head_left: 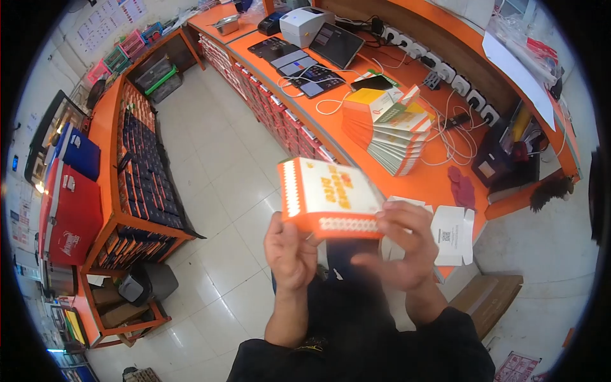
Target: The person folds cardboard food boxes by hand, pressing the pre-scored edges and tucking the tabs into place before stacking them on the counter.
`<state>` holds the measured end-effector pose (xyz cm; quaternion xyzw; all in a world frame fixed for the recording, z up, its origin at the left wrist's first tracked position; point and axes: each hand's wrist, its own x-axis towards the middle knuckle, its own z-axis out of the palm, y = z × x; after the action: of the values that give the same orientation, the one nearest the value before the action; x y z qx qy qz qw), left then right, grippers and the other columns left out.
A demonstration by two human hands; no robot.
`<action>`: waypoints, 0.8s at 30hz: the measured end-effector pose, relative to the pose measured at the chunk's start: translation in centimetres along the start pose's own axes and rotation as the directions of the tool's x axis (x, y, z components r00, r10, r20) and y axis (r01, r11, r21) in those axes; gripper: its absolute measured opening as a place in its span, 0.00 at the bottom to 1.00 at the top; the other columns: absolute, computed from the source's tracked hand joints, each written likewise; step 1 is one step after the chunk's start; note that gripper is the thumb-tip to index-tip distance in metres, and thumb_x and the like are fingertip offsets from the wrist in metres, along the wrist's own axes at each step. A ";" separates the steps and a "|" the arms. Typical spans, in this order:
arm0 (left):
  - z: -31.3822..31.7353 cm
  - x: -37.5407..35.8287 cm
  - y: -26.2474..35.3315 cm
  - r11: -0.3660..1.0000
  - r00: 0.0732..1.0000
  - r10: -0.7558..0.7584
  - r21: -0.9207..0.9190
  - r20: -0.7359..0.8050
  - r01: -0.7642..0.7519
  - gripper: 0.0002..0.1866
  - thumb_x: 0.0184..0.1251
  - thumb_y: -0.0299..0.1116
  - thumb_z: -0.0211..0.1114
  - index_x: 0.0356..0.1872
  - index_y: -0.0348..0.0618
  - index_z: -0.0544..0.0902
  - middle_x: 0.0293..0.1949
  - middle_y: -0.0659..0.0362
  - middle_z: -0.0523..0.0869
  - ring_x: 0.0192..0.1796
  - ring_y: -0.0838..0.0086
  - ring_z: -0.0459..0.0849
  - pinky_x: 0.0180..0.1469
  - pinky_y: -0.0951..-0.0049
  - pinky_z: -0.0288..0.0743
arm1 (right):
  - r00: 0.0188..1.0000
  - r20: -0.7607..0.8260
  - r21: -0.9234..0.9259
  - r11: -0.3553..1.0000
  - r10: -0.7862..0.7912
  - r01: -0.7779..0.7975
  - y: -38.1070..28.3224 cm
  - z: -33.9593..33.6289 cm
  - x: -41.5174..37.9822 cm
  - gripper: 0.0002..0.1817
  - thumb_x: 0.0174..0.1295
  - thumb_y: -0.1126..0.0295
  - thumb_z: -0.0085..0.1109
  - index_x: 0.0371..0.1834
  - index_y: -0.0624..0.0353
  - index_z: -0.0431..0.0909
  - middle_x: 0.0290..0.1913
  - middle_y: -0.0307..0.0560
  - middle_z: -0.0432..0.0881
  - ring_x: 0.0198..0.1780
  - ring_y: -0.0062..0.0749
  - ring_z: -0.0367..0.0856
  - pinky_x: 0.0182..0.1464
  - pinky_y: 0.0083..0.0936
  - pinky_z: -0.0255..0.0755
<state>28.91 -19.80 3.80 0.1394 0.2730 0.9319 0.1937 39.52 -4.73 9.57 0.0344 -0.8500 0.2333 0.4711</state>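
Observation:
Held up in front of me is a small orange and white cardboard box (337,194) with yellow lettering on its top panel and a white pattern along its sides. My left hand (291,251) grips the box at its lower left corner. At the right edge, the fingers of my right hand (404,245) are curled against the box, while the thumb is blurred below it. Beyond the hands, a fanned stack of similar flat cartons (398,137) lies on the orange counter (375,181). White unfolded cardboard (453,235) with a printed code sits beside my right hand.
Along the counter are a white label printer (305,27), a tablet (337,44), a phone (372,83), loose white cables (455,149) and a pink cloth (461,188). A brown carton (487,302) is on the floor at right. Coolers (73,207) line the left shelf.

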 end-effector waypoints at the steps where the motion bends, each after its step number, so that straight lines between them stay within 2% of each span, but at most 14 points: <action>1: -0.3 -0.3 0.1 0.994 0.995 0.098 0.037 0.004 -0.098 0.13 0.77 0.35 0.58 0.49 0.35 0.70 0.50 0.49 0.82 0.49 0.70 0.84 0.53 0.68 0.80 | 0.998 0.069 -0.003 1.000 -0.017 0.017 -0.4 -0.2 -0.1 0.30 0.43 0.56 0.80 0.51 0.49 0.81 0.47 0.42 0.83 0.49 0.41 0.83 0.49 0.34 0.68; 3: -0.5 -1.5 0.7 0.947 0.965 0.260 0.183 0.040 -0.263 0.22 0.73 0.43 0.64 0.51 0.33 0.70 0.51 0.49 0.81 0.52 0.69 0.83 0.55 0.66 0.78 | 0.986 0.155 0.032 0.998 -0.058 0.054 -1.6 -0.5 -0.4 0.24 0.50 0.62 0.76 0.52 0.47 0.81 0.51 0.39 0.82 0.52 0.39 0.84 0.49 0.31 0.68; 4: -0.8 -2.4 1.4 0.921 0.967 0.251 0.296 0.048 -0.254 0.27 0.71 0.49 0.65 0.54 0.33 0.70 0.52 0.51 0.81 0.53 0.68 0.83 0.56 0.65 0.79 | 0.987 0.155 0.027 0.999 -0.042 0.038 -1.7 -0.7 -0.5 0.24 0.50 0.62 0.76 0.52 0.47 0.81 0.51 0.39 0.82 0.52 0.39 0.84 0.49 0.31 0.68; 6: -1.1 -3.8 1.1 0.969 0.937 0.014 -0.226 -0.350 -0.099 0.33 0.74 0.50 0.56 0.71 0.38 0.65 0.65 0.44 0.75 0.61 0.55 0.81 0.63 0.56 0.77 | 0.944 0.181 0.176 0.953 -0.276 0.245 -2.0 -0.9 -0.6 0.16 0.58 0.68 0.69 0.51 0.46 0.82 0.52 0.36 0.82 0.54 0.36 0.84 0.46 0.26 0.69; 7: -1.0 -3.7 1.2 0.972 0.938 0.002 -0.221 -0.347 -0.083 0.33 0.74 0.50 0.56 0.71 0.38 0.65 0.65 0.44 0.75 0.61 0.55 0.81 0.63 0.56 0.77 | 0.937 0.111 0.194 0.932 -0.332 0.307 -2.3 -0.9 0.3 0.12 0.62 0.71 0.63 0.49 0.47 0.83 0.52 0.35 0.83 0.54 0.35 0.84 0.44 0.22 0.69; 10: 0.2 -3.8 2.2 0.919 0.901 0.379 0.201 -0.213 -0.339 0.23 0.71 0.48 0.62 0.55 0.42 0.70 0.53 0.51 0.78 0.54 0.61 0.82 0.57 0.58 0.79 | 0.931 -0.066 0.170 0.915 -0.360 0.366 -2.8 0.0 0.8 0.11 0.62 0.71 0.63 0.48 0.48 0.83 0.51 0.36 0.83 0.52 0.35 0.85 0.43 0.22 0.70; 13: 1.0 -3.1 3.4 0.611 0.748 0.659 0.520 0.085 -0.597 0.15 0.69 0.45 0.67 0.38 0.46 0.75 0.40 0.58 0.80 0.46 0.67 0.83 0.51 0.61 0.81 | 0.969 0.083 0.198 0.957 -0.232 0.212 -2.6 1.8 1.1 0.16 0.60 0.69 0.66 0.53 0.51 0.83 0.50 0.40 0.83 0.51 0.36 0.85 0.47 0.29 0.72; 14: 0.4 -2.8 3.4 0.611 0.751 0.654 0.522 0.089 -0.595 0.15 0.69 0.45 0.67 0.38 0.46 0.75 0.40 0.58 0.80 0.46 0.67 0.83 0.51 0.61 0.81 | 0.974 0.075 0.229 0.954 -0.216 0.194 -2.2 3.3 0.5 0.17 0.60 0.69 0.66 0.54 0.52 0.82 0.49 0.41 0.83 0.50 0.36 0.85 0.48 0.31 0.73; 16: -1.6 -2.9 3.5 0.326 0.642 0.699 0.659 0.315 -0.678 0.11 0.65 0.36 0.71 0.36 0.43 0.77 0.36 0.58 0.81 0.41 0.65 0.83 0.47 0.62 0.80 | 0.989 0.073 0.324 0.941 -0.128 0.097 -1.8 5.8 -1.4 0.14 0.63 0.70 0.62 0.51 0.56 0.83 0.50 0.45 0.83 0.49 0.39 0.85 0.47 0.31 0.75; 18: -3.1 -3.4 3.8 0.103 0.660 0.597 0.773 0.455 -0.626 0.08 0.59 0.26 0.73 0.33 0.41 0.80 0.33 0.57 0.82 0.37 0.63 0.83 0.45 0.63 0.79 | 0.995 0.090 0.414 0.910 -0.041 0.000 -1.6 7.7 -3.2 0.11 0.66 0.71 0.59 0.49 0.61 0.83 0.51 0.48 0.82 0.49 0.42 0.85 0.45 0.32 0.76; 19: -3.7 -3.3 3.6 0.073 0.668 0.532 0.758 0.520 -0.648 0.04 0.61 0.21 0.70 0.35 0.37 0.83 0.36 0.51 0.84 0.42 0.65 0.84 0.45 0.69 0.76 | 0.989 0.109 0.514 0.845 0.103 -0.145 -1.8 8.5 -4.2 0.11 0.69 0.70 0.56 0.49 0.62 0.83 0.49 0.50 0.83 0.48 0.41 0.84 0.46 0.30 0.77; 20: -4.1 -3.3 3.3 -0.020 0.684 0.474 0.784 0.554 -0.621 0.09 0.55 0.15 0.71 0.35 0.37 0.84 0.37 0.51 0.85 0.41 0.63 0.84 0.45 0.68 0.77 | 0.961 0.141 0.604 0.748 0.240 -0.275 -1.8 9.0 -5.1 0.12 0.72 0.70 0.54 0.49 0.64 0.83 0.48 0.52 0.83 0.47 0.40 0.84 0.46 0.29 0.78; 22: -5.7 -3.4 1.7 -0.022 0.724 0.458 0.820 0.517 -0.572 0.11 0.50 0.12 0.72 0.34 0.36 0.85 0.36 0.52 0.85 0.39 0.63 0.84 0.43 0.69 0.77 | 0.920 0.217 0.579 0.715 0.327 -0.391 -1.3 10.0 -7.2 0.10 0.72 0.73 0.54 0.49 0.66 0.83 0.47 0.55 0.83 0.44 0.38 0.85 0.44 0.26 0.79; 24: -7.0 -3.6 0.2 -0.001 0.786 0.419 0.866 0.454 -0.500 0.12 0.48 0.11 0.72 0.34 0.35 0.86 0.35 0.52 0.86 0.38 0.65 0.85 0.42 0.71 0.77 | 0.883 0.050 0.538 0.733 0.467 -0.417 -0.6 12.7 -9.8 0.11 0.64 0.80 0.62 0.48 0.65 0.84 0.45 0.54 0.85 0.43 0.39 0.86 0.43 0.27 0.79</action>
<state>29.54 -24.72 -2.30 0.3390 0.7265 0.5450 -0.2452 35.18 -12.32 -3.93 -0.0497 -0.7127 0.5665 0.4107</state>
